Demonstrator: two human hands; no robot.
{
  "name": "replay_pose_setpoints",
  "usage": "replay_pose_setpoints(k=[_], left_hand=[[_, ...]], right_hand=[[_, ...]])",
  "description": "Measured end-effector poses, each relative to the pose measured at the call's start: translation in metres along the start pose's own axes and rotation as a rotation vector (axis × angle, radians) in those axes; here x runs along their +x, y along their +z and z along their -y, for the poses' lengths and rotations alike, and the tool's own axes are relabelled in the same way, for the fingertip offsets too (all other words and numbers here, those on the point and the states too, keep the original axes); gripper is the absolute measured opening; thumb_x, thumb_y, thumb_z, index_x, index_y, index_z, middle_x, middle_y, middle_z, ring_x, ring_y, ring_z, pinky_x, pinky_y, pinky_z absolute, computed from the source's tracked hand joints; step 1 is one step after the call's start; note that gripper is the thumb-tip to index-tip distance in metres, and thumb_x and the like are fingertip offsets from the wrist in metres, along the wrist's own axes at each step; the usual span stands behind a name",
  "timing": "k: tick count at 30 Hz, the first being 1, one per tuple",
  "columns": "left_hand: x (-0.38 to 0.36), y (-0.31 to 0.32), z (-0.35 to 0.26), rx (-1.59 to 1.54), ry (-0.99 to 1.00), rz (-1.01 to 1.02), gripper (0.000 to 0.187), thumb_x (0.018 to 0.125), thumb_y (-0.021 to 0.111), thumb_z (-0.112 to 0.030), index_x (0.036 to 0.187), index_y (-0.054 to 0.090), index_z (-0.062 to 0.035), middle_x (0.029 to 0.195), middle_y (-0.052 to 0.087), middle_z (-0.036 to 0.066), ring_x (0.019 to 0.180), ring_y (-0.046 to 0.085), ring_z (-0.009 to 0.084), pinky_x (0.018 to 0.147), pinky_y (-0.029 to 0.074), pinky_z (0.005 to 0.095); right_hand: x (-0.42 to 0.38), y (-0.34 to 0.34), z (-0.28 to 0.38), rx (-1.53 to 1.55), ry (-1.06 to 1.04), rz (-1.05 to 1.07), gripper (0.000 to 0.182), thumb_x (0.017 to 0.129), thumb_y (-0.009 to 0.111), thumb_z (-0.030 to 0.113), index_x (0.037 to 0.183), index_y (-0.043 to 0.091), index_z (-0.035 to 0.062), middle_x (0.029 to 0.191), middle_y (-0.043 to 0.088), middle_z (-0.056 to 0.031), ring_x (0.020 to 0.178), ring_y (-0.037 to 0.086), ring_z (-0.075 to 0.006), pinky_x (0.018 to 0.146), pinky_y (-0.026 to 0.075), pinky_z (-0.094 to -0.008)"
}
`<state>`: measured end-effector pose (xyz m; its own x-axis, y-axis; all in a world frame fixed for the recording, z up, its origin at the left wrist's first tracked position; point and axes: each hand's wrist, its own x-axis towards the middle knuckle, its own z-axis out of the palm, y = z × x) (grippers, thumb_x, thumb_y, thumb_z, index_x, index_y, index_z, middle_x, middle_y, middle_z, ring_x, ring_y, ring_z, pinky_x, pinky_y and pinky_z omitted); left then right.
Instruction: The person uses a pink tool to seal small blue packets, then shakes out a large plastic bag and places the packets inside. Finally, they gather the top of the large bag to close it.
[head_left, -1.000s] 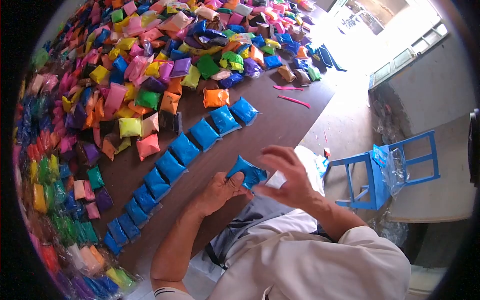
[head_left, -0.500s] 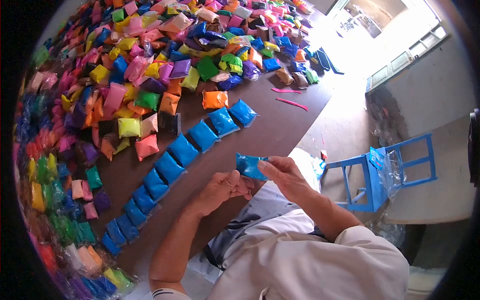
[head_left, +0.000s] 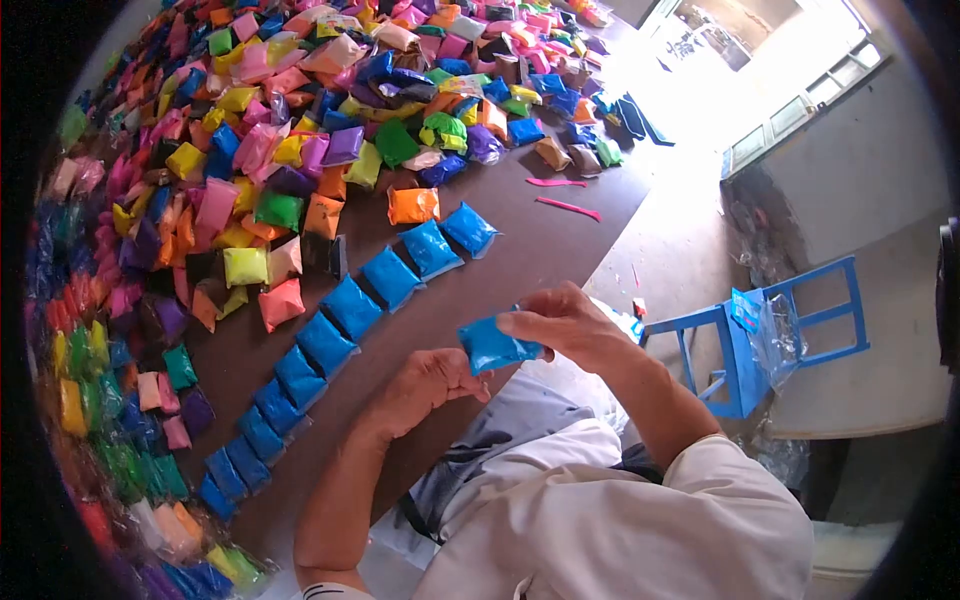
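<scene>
Head view: right hand (head_left: pixel 568 325) grasps one blue packet (head_left: pixel 496 344) by its right-hand end, thumb pressed on the upper face, the other fingers partly hidden behind. Packet is held above the near edge of the brown table (head_left: pixel 540 250), in front of the person's torso, its plump face turned up toward the camera.

Left hand (head_left: pixel 425 390) is at the packet's lower left corner, fingers curled inward; contact with the packet, and whether the fingers close on anything, cannot be told from this angle.

Outward from the hands: row of blue packets (head_left: pixel 352 308) lies on the table, running diagonally from lower left to upper right, neighbours close together or touching. Orange packet (head_left: pixel 414 206) lies near the upper end of the row. Two slim pink tools (head_left: pixel 568 208) lie farther right on the table, apart from each other.

Beyond the row, large heap of mixed-colour packets (head_left: pixel 343 146) covers the far and left parts of the table; yellow, pink, green, purple and orange are noted. Left margin is dim and distorted, individual packets there hard to separate.

Right of the table, blue chair (head_left: pixel 737 365) is on the floor, with clear plastic (head_left: pixel 780 335) on it.
</scene>
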<state>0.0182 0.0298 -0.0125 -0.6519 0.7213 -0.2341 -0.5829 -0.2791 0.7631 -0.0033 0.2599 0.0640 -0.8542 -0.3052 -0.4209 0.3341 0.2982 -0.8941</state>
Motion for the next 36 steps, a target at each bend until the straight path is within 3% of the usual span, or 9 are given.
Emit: replay_pose_setpoints(k=[2,5,11,15,19,23,27,31,36], left_hand=[[-0.002,0.002,-0.001,0.053,-0.022,-0.044,0.04,0.097,0.048,-0.036,0.102,0.058,0.0023,0.098,0.062,0.011,0.092,0.062,0.0196,0.09,0.05,0.0341],[-0.003,0.003,-0.002,0.031,0.021,-0.045,0.041,0.099,0.045,-0.034,0.102,0.059,0.0038,0.101,0.063,0.014,0.09,0.063,0.024,0.088,0.05,0.0392],[0.0,-0.002,0.004,-0.073,-0.004,0.007,0.042,0.097,0.048,-0.037,0.109,0.056,0.0019,0.099,0.061,0.009,0.089,0.062,0.018,0.087,0.051,0.0336],[-0.001,0.0,-0.001,-0.009,0.004,-0.007,0.043,0.097,0.047,-0.038,0.11,0.056,0.0017,0.1,0.061,0.009,0.09,0.062,0.018,0.087,0.051,0.0339],[-0.004,0.006,-0.01,0.045,-0.025,-0.051,0.045,0.097,0.048,-0.039,0.113,0.056,0.0019,0.103,0.061,0.009,0.091,0.063,0.0185,0.088,0.051,0.0343],[-0.001,0.001,0.0,-0.012,-0.034,-0.065,0.045,0.097,0.048,-0.038,0.115,0.056,0.0023,0.104,0.062,0.009,0.091,0.063,0.0187,0.087,0.051,0.0349],[-0.005,0.007,-0.012,0.145,-0.069,-0.087,0.041,0.098,0.048,-0.035,0.112,0.057,0.0024,0.101,0.063,0.009,0.09,0.063,0.0189,0.087,0.051,0.035],[-0.003,0.004,-0.007,0.193,-0.044,-0.054,0.037,0.098,0.049,-0.032,0.102,0.061,0.0031,0.102,0.062,0.011,0.09,0.063,0.0193,0.086,0.051,0.0342],[-0.001,0.002,0.0,0.115,-0.04,-0.023,0.036,0.097,0.051,-0.031,0.088,0.064,0.0022,0.102,0.062,0.014,0.089,0.063,0.0197,0.085,0.05,0.0336]], right_hand=[[0.007,0.005,0.001,-0.116,0.011,0.055,0.039,0.09,0.062,0.038,0.068,0.063,0.0051,0.059,0.053,0.0008,0.053,0.05,-0.005,0.045,0.04,-0.0212],[0.009,0.009,-0.002,0.114,-0.042,0.051,0.042,0.092,0.057,0.041,0.081,0.066,0.0014,0.065,0.059,-0.0025,0.056,0.055,-0.0077,0.048,0.043,-0.0223],[-0.004,0.01,-0.011,0.473,-0.068,0.06,0.046,0.097,0.048,0.039,0.11,0.062,-0.0025,0.09,0.068,-0.0113,0.072,0.065,-0.0167,0.06,0.05,-0.0275],[-0.012,0.015,-0.024,0.477,-0.22,0.103,0.039,0.095,0.052,0.028,0.117,0.059,-0.004,0.1,0.066,-0.0115,0.09,0.063,-0.0179,0.071,0.051,-0.0297],[-0.017,0.021,-0.021,0.465,-0.268,0.193,0.046,0.089,0.064,0.018,0.129,0.049,-0.0018,0.102,0.064,-0.0094,0.089,0.061,-0.0133,0.081,0.05,-0.0296],[-0.015,0.036,-0.015,0.401,-0.366,0.258,0.027,0.091,0.062,0.014,0.114,0.055,0.0005,0.093,0.064,-0.0075,0.084,0.06,-0.0121,0.075,0.05,-0.028],[-0.011,0.05,-0.024,0.346,-0.269,0.121,0.016,0.095,0.057,0.015,0.1,0.059,0.0003,0.082,0.064,-0.005,0.073,0.06,-0.0113,0.064,0.05,-0.0266],[-0.01,0.054,-0.016,0.394,-0.275,0.005,0.018,0.094,0.058,0.019,0.09,0.059,0.0015,0.073,0.06,0.0,0.063,0.053,-0.0068,0.055,0.046,-0.0251],[0.018,0.005,-0.023,-0.037,-0.427,-0.518,0.018,0.086,0.061,0.019,0.078,0.057,0.0039,0.061,0.049,0.0008,0.054,0.042,-0.009,0.048,0.035,-0.0286]])
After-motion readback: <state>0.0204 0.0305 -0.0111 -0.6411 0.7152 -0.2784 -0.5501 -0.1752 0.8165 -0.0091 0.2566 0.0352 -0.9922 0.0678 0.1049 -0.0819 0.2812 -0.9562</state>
